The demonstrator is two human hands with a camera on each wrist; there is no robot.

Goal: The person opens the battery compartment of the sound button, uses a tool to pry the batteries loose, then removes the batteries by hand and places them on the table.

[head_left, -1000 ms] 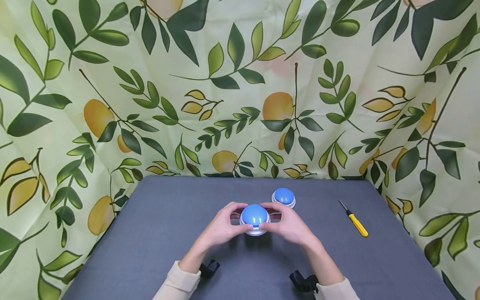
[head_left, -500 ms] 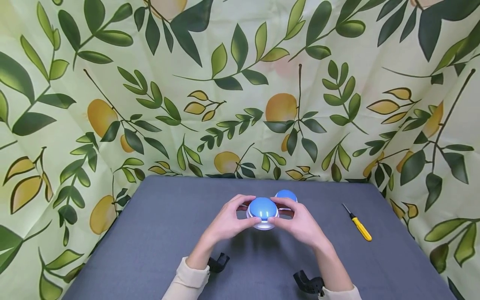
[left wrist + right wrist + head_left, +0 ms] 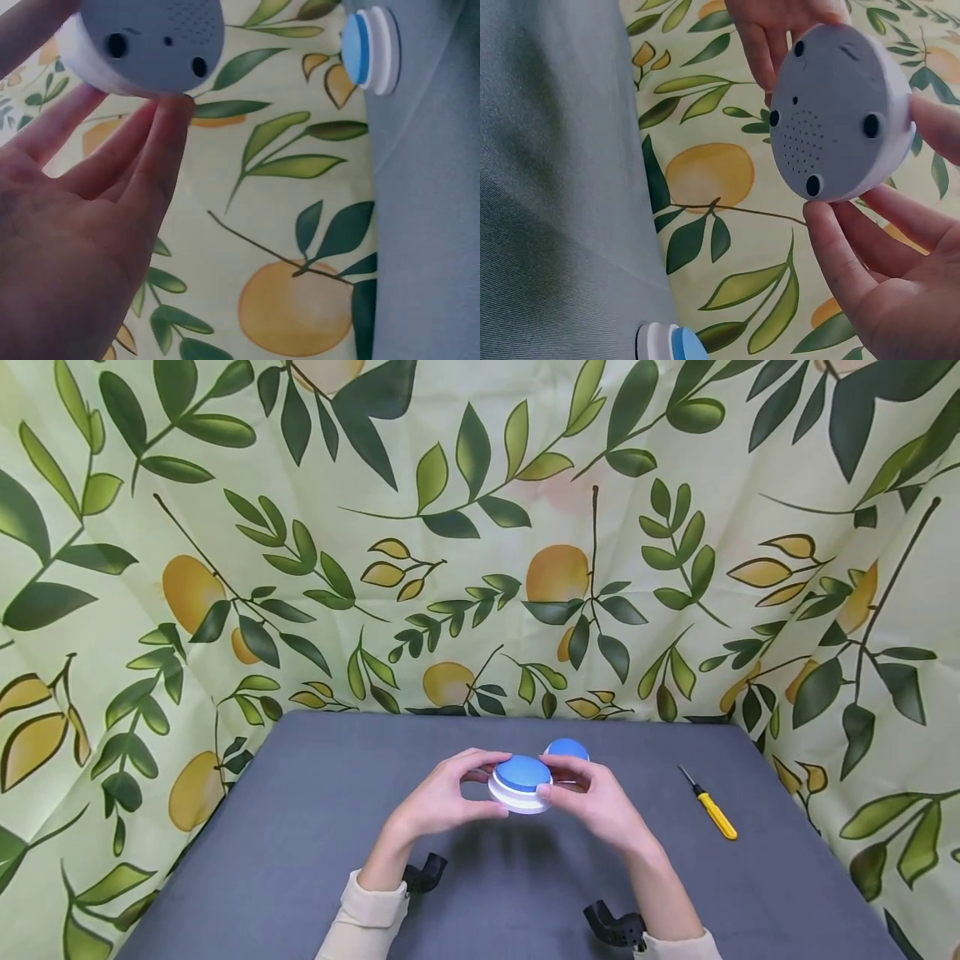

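Both hands hold a round push button with a blue dome and white base, raised above the grey table. The left hand grips its left side, thumb low at the white base. From the right, the right hand pinches it, thumb at the front rim. In the right wrist view, the button's white underside shows dark round feet and a patch of small holes. A second blue-and-white button stands on the table behind the right hand, which partly hides it.
A screwdriver with a yellow handle lies on the right part of the table. Leaf-and-fruit patterned cloth hangs behind the table and along both sides. Black wrist mounts sit under the forearms.
The hands have lifted the button higher and slightly farther from me. It has tilted, and the left thumb has moved from its front down to the base. The right hand now overlaps the second button.
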